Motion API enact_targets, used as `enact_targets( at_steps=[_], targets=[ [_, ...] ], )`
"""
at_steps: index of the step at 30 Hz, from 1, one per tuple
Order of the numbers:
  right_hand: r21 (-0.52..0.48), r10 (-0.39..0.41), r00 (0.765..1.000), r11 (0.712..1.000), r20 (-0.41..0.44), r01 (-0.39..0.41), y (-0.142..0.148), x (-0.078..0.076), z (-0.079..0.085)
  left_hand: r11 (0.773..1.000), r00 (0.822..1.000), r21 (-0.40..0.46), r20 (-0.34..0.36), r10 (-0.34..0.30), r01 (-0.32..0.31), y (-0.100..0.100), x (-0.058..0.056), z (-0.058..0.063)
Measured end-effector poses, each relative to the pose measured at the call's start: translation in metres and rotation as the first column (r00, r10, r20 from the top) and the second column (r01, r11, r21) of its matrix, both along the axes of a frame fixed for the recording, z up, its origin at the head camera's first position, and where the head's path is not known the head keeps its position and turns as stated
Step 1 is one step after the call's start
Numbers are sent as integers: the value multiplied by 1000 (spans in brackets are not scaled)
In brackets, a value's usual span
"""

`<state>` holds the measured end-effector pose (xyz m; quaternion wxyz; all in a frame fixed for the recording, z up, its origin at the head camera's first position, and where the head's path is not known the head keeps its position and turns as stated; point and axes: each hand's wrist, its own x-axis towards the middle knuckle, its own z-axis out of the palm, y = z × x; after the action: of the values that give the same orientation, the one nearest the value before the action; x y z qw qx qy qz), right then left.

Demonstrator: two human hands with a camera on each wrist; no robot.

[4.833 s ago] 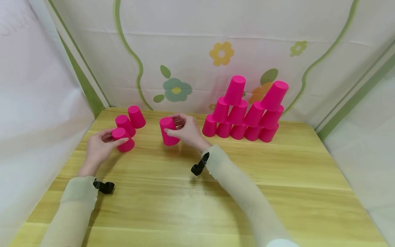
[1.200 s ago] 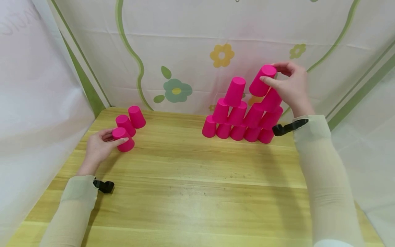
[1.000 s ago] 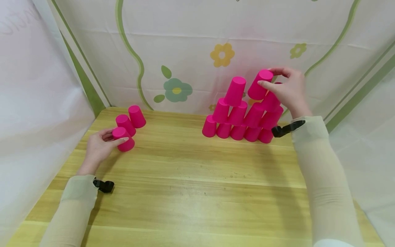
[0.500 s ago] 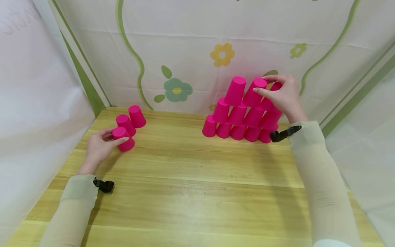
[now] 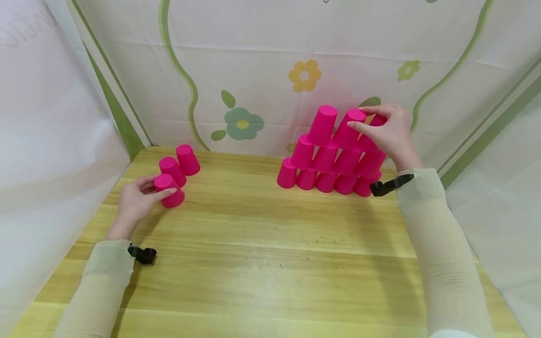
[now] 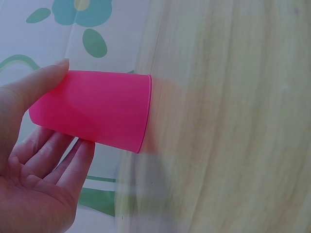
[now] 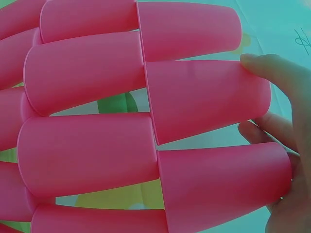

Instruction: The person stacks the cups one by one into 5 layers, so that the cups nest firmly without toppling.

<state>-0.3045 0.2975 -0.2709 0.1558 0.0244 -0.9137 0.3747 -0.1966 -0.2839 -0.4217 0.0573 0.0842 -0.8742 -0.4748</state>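
Note:
Upside-down pink cups form a three-tier stack at the back right of the table. My right hand (image 5: pixel 390 134) pinches the middle cup of the top tier (image 5: pixel 349 129) near its narrow end. In the right wrist view that cup (image 7: pixel 204 99) rests with its rim on the tier below, between two other top cups. At the left, my left hand (image 5: pixel 137 202) holds the nearest of three loose cups (image 5: pixel 170 192), thumb on one side and fingers on the other. The left wrist view shows this cup (image 6: pixel 97 109) with its rim on the tabletop.
Behind the held left cup stand two more pink cups, a middle one (image 5: pixel 172 171) and a far one (image 5: pixel 188 159). A white curtain with printed flowers (image 5: pixel 262 70) hangs behind the wooden table (image 5: pixel 253 263). Black wrist cameras sit on both sleeves.
My right hand took a cup from the left group, carried it over to the stack and lowered it between the two top cups. The left hand has stayed on its cup.

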Motion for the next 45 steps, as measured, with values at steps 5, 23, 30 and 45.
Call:
enact_targets(
  at_steps=[5,23,30,45],
  targets=[
    [10,-2,1000,1000,14,1,0,0,0,1000,1000,3,0,0,0,0,0,-1],
    [-23,7,999,1000,37,-6,2,3,3,1000,1000,2,0,5,-5,1,0,-1],
    [-165,27,1000,986,-10,-28,-2,12,14,1000,1000,5,3,3,-3,1,1,-1],
    [-171,172,953,961,-248,-218,-46,45,35,1000,1000,-20,-1,9,-9,-1,3,0]
  ],
)
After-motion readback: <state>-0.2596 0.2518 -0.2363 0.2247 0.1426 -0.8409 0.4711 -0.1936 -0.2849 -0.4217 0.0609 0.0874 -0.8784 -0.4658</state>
